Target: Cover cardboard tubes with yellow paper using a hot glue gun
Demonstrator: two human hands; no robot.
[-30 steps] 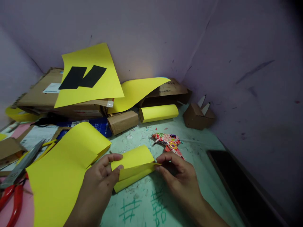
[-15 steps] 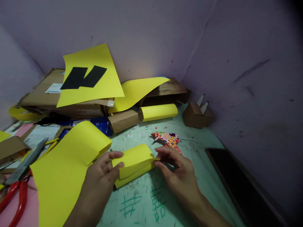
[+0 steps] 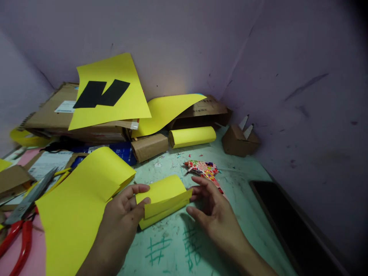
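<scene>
My left hand point(image 3: 126, 209) pinches the left end of a small folded yellow paper point(image 3: 162, 197) that lies on the green table point(image 3: 238, 191), thumb on top and fingers curled behind it. My right hand point(image 3: 214, 209) hovers just right of the paper with fingers spread and thumb out, holding nothing; its fingertips are close to the paper's right edge. A large curled yellow sheet point(image 3: 77, 203) lies to the left, partly under my left forearm.
A patterned red paper scrap point(image 3: 205, 170) lies behind my right hand. A yellow paper roll point(image 3: 192, 137), cardboard boxes point(image 3: 86, 126), a small brown box point(image 3: 240, 142) and a yellow sheet with a black shape point(image 3: 109, 94) line the back. Scissors and red-handled pliers point(image 3: 17, 234) lie at left; a dark slab point(image 3: 290, 226) at right.
My right hand has let go of the folded paper's right end and opened, drawing slightly back. My left hand keeps its pinch; the paper stays in place.
</scene>
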